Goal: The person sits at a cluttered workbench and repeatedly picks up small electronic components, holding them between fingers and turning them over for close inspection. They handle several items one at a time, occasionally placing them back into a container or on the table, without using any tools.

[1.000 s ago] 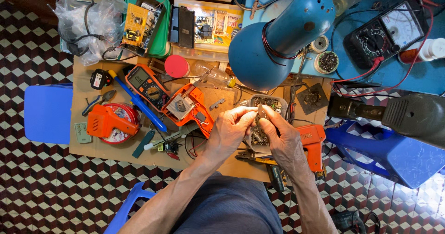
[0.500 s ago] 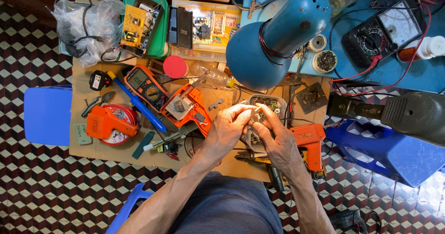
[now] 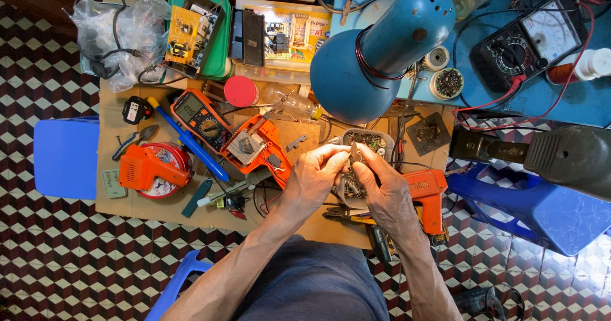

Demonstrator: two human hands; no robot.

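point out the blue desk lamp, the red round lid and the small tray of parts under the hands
blue desk lamp (image 3: 347, 73), head view, on its round shade
red round lid (image 3: 241, 90), head view, on its top face
small tray of parts (image 3: 371, 139), head view, on its far rim

The person's left hand (image 3: 312, 180) and right hand (image 3: 388, 197) are bare, with no gloves, rings or watch that can be seen. Both forearms are bare too, with no sleeves down to where they leave the picture. Between the arms there is soft blue-grey cloth (image 3: 312, 283), plain with no pattern, covering the person's lap.
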